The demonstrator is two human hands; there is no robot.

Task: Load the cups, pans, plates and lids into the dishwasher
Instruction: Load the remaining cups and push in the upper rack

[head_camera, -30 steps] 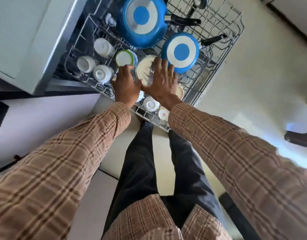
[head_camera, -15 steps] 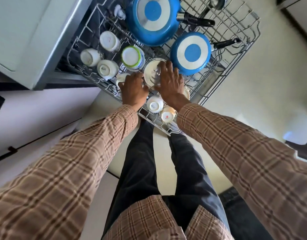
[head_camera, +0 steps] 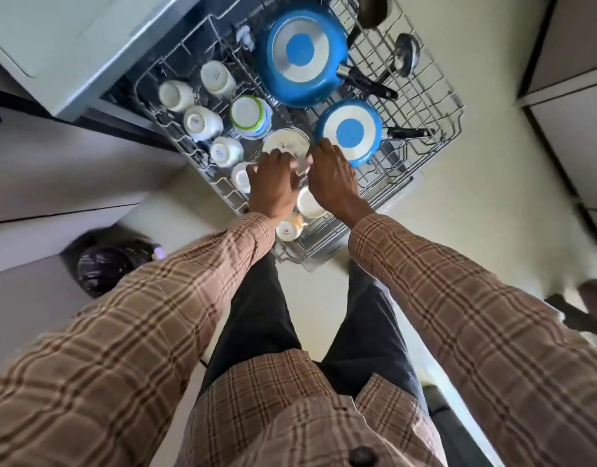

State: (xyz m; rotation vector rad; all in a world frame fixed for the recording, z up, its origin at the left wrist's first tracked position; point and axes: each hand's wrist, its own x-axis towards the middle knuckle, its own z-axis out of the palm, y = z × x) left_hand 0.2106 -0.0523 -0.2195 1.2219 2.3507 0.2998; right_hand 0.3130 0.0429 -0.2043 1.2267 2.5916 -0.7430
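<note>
The dishwasher rack is pulled out over the pale floor, crowded already. A large blue pan lies bottom-up at the back, a small blue pan just beside it, both with black handles pointing right. Upturned white cups fill the left rows, next to a green-rimmed bowl. A dark ladle rests on the wires at the far right. A dark bag sits on the floor to the left.

Both hands are down on a pale round lid between the bowl and the small pan. The left hand has its fingers curled over the lid's near edge; the right hand grips its right side, fingers bent. Blur hides the exact contact.

One cup near the left wrist bears a red mark, unreadable; the print on the others cannot be made out either.
</note>
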